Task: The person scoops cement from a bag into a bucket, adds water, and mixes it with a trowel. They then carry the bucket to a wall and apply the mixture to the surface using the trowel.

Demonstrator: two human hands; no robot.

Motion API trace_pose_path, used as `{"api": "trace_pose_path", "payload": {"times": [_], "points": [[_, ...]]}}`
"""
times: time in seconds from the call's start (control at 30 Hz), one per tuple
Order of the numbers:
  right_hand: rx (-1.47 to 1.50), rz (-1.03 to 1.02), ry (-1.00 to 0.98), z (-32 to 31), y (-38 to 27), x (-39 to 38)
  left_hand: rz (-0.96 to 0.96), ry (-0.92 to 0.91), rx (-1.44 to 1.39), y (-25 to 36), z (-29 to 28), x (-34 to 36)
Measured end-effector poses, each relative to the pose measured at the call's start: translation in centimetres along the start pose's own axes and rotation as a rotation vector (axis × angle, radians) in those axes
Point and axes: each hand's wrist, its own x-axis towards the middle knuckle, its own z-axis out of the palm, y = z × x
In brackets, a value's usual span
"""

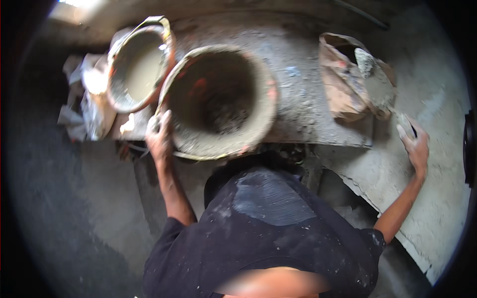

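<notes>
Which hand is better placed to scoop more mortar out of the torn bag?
The right hand. It already grips the trowel, whose blade lies loaded at the mouth of the bag. The left hand is across the slab, resting on the rim of the empty bucket.

The big bucket [221, 99] was orange under a grey cement crust, dark inside. The second bucket [139, 62] held pale beige slurry within an orange rim. The sack [348, 84] was brown, dusted grey. The counter [308, 114] was mottled grey. The shirt [263, 233] was black, flecked with pale spatter.
</notes>
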Motion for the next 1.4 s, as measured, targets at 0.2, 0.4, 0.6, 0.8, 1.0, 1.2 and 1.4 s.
{"api": "trace_pose_path", "payload": {"times": [0.2,0.4,0.6,0.8,1.0,1.2,1.4], "points": [[0.287,-0.102,-0.256,2.9,-11.2,-2.5,0.169,-0.038,0.072,1.9,1.1,0.3],[-0.162,-0.474,-0.293,9.8,-21.0,-4.7,0.231,-0.128,0.064,1.0,0.2,1.3],[-0.425,-0.588,-0.154,12.7,-25.4,-6.4,0.250,-0.200,-0.015,1.1,-0.2,1.6],[-0.489,-0.592,-0.051,14.4,-26.9,-6.5,0.284,-0.237,-0.064,0.5,-0.3,2.2],[-0.606,-0.560,0.022,15.4,-27.1,-6.4,0.315,-0.246,-0.057,0.5,-0.3,2.3],[-0.509,-0.664,-0.017,15.7,-26.6,-5.9,0.352,-0.267,-0.060,0.8,0.0,2.3],[-0.478,-0.703,-0.151,15.4,-26.8,-5.8,0.363,-0.282,-0.022,1.3,0.0,2.3]]}}
